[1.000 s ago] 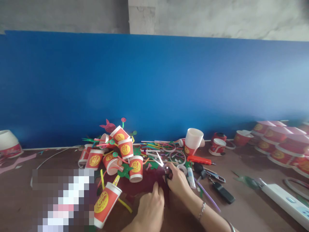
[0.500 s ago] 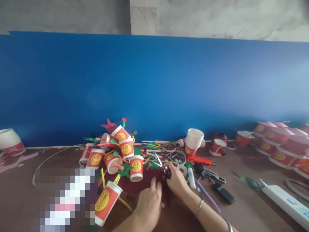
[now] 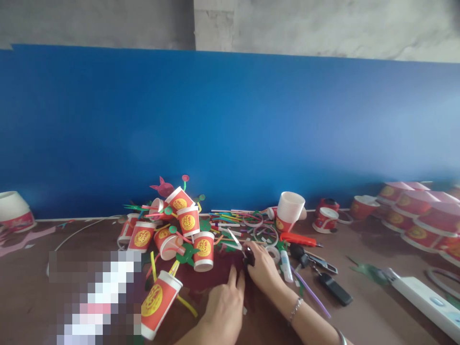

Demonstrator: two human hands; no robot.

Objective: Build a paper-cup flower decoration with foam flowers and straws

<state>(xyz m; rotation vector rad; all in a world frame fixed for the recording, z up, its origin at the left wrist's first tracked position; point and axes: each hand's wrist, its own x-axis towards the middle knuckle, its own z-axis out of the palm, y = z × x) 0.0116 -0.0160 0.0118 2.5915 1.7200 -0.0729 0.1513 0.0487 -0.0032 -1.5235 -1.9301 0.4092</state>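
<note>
Scissors (image 3: 235,239) with their blades apart point up and left from my right hand (image 3: 262,267), whose fingers are wrapped round the dark handles. Just left of it, my left hand (image 3: 225,306) presses extended fingers on a dark red sheet (image 3: 206,278) on the table. Whether its thumb holds anything is hidden. Left of the sheet, red and white paper cups (image 3: 203,251) are joined in a pile with green leaf shapes and straws. A tilted cup (image 3: 160,304) stands nearest to me.
Behind my hands lie many colored straws (image 3: 230,218). A cup stack (image 3: 289,211), an orange-red cutter (image 3: 298,238), a glue stick (image 3: 285,266), tape and black keys (image 3: 332,287) are on the right. A white power strip (image 3: 427,302) lies farther right, before more cups.
My left hand has shifted slightly right and its two front fingers have spread a little. The scissors have tilted slightly to the left in my right hand.
</note>
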